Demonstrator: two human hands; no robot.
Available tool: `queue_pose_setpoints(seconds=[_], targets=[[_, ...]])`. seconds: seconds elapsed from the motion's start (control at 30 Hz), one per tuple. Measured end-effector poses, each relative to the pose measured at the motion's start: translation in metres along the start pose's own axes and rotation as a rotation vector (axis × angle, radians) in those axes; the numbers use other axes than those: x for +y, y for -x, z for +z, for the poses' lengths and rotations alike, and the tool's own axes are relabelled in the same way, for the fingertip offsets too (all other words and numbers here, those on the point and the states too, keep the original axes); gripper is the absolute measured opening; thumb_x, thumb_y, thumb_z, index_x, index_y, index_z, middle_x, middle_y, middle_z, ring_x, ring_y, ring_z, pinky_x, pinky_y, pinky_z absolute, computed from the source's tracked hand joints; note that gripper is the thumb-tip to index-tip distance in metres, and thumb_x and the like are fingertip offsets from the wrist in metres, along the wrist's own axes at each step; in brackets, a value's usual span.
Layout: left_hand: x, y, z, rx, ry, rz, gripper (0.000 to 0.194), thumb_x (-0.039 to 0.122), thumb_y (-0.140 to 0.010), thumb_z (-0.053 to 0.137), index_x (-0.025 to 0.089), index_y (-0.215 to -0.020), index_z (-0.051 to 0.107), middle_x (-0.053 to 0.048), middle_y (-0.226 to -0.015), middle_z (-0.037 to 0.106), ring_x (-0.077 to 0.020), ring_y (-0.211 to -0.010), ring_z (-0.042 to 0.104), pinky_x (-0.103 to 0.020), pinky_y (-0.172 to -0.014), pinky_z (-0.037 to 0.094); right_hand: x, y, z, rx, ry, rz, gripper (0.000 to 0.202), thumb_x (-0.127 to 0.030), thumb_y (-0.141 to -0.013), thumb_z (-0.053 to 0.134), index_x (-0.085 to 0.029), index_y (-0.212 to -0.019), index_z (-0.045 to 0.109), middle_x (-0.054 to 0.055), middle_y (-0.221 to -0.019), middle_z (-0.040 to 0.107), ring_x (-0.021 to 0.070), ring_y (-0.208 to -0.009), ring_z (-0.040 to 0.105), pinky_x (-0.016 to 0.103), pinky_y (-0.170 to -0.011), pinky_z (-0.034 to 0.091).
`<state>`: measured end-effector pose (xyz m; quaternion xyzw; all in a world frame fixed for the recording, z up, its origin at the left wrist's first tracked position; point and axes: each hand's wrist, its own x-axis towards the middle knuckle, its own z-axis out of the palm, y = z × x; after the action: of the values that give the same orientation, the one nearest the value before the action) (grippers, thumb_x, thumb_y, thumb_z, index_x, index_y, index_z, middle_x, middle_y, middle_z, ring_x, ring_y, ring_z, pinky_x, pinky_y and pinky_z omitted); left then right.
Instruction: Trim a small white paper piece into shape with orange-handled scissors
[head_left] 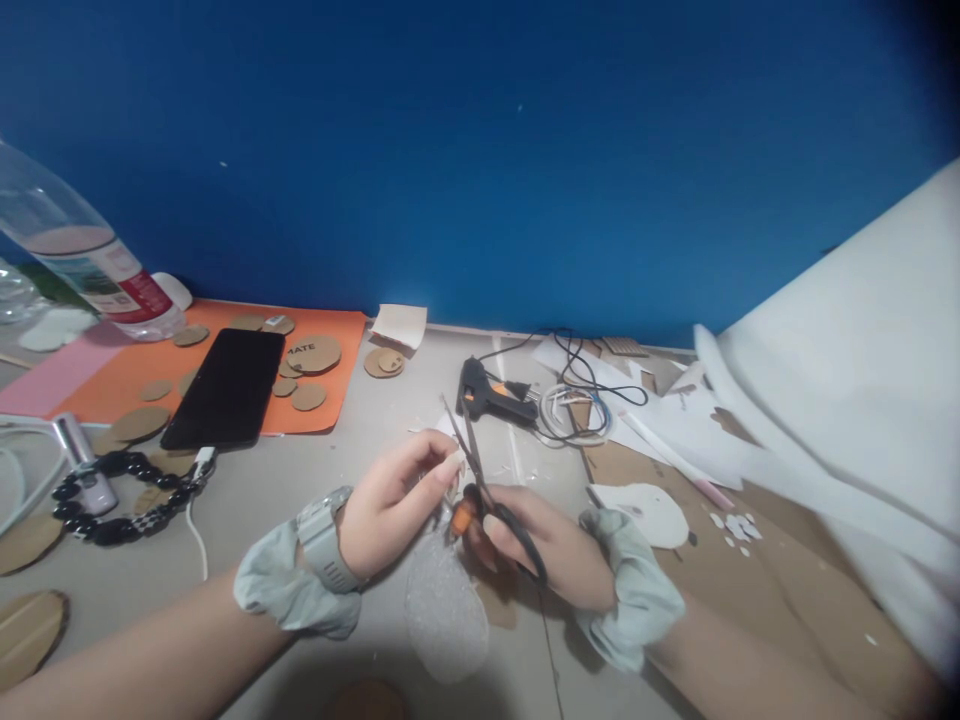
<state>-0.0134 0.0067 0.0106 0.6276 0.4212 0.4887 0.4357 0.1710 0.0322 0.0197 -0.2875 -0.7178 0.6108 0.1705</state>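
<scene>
Near the lower middle of the table, my right hand (525, 535) is closed around black-handled scissors (475, 455), whose blades point up and away, slightly parted. An orange item (463, 517) shows beside its fingers; what it is I cannot make out. My left hand (401, 500) is just left of the blades, thumb and fingers pinched on a small whitish piece that is largely hidden. Below both hands lies a pale translucent rounded sheet (446, 610). A black glue gun (491, 395) rests beyond the scissors.
A phone (229, 388) and cardboard discs lie on orange paper (330, 330) at left, near a bottle (97, 265) and black beads (112, 540). Coiled cable (574, 415), white scraps (739, 528) and a white cut-out (649, 512) are at right. A blue wall (480, 170) stands behind.
</scene>
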Motion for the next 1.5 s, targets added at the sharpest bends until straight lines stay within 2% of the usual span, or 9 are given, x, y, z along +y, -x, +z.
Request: queue_pose_setpoints(seconds=[0.17, 0.37, 0.8, 1.5], targets=[[-0.0007, 0.0001, 0.0007, 0.012, -0.027, 0.005, 0.015, 0.024, -0.095, 0.043, 0.018, -0.085, 0.052, 0.0, -0.08, 0.055, -0.0124, -0.077, 0.052, -0.025, -0.074, 0.041, -0.0028, 0.0007, 0.001, 0.014, 0.109, -0.004, 0.053, -0.065, -0.088, 0.035, -0.016, -0.078, 0.053, 0.0, -0.065, 0.05, 0.0124, -0.058, 0.045, 0.025, -0.056, 0.039], [-0.0024, -0.0007, 0.0001, 0.011, -0.064, 0.019, 0.014, 0.024, -0.095, 0.043, 0.018, -0.085, 0.052, 0.0, -0.081, 0.055, -0.0128, -0.078, 0.052, -0.025, -0.075, 0.041, 0.001, 0.0016, 0.0033, 0.045, 0.136, -0.019, 0.048, -0.058, -0.091, 0.035, -0.016, -0.078, 0.054, 0.0, -0.064, 0.048, 0.0122, -0.058, 0.042, 0.024, -0.053, 0.037], [-0.0024, -0.0013, -0.0005, 0.001, -0.108, 0.01, 0.014, 0.023, -0.095, 0.044, 0.017, -0.086, 0.053, 0.0, -0.079, 0.056, -0.0122, -0.073, 0.053, -0.024, -0.071, 0.042, 0.0023, 0.0017, 0.0048, 0.055, 0.091, 0.027, 0.045, -0.058, -0.091, 0.036, -0.017, -0.077, 0.05, -0.002, -0.064, 0.045, 0.0113, -0.056, 0.04, 0.022, -0.052, 0.035], [-0.0024, -0.0007, 0.0003, 0.005, -0.099, -0.006, 0.015, 0.024, -0.095, 0.043, 0.017, -0.085, 0.052, 0.001, -0.078, 0.055, -0.0116, -0.073, 0.052, -0.024, -0.071, 0.042, 0.0052, 0.0021, 0.0089, 0.085, -0.005, 0.072, 0.046, -0.06, -0.088, 0.041, -0.017, -0.081, 0.056, -0.003, -0.062, 0.041, 0.011, -0.054, 0.037, 0.022, -0.051, 0.034]])
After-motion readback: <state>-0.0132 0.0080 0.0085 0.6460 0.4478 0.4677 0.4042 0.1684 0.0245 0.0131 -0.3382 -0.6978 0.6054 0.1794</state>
